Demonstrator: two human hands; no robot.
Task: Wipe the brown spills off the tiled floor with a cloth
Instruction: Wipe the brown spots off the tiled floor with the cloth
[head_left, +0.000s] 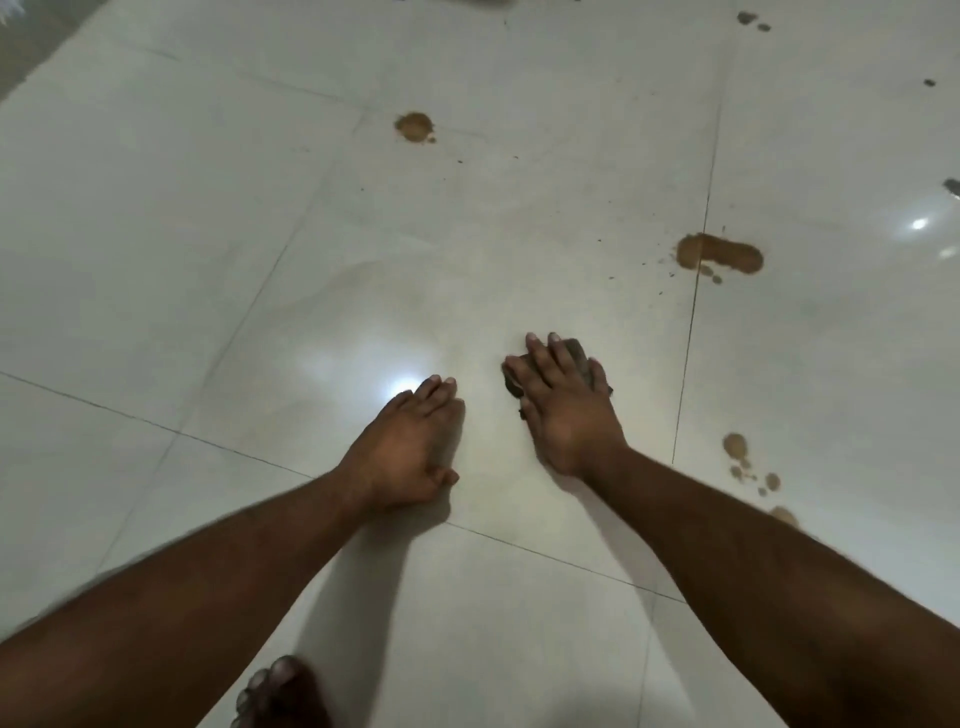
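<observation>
- My right hand (563, 402) lies flat on the dark cloth (576, 358), fingers straight and spread, pressing it to the tiled floor (208, 208). I judge the flat palm is there to spread pressure for wiping, not to grip.
- My left hand (402, 452) rests on the bare floor just beside it, fingers straight and together, holding nothing. It looks like a prop for my weight while I lean forward.
- The cloth is bunched into a small wad, mostly hidden under my fingers. Its edges show past the fingertips and by the thumb side. Its long axis I cannot tell.
- The tile under the cloth looks nearly clean, with only a faint haze.
- The long brown spill (719, 253) lies ahead and to the right, across a grout line, its long axis running roughly left to right.
- A round spill (414, 126) sits far ahead; a cluster of drops (748, 462) lies to the right of my right wrist.
- My bare toes (275, 686) show at the bottom edge.
</observation>
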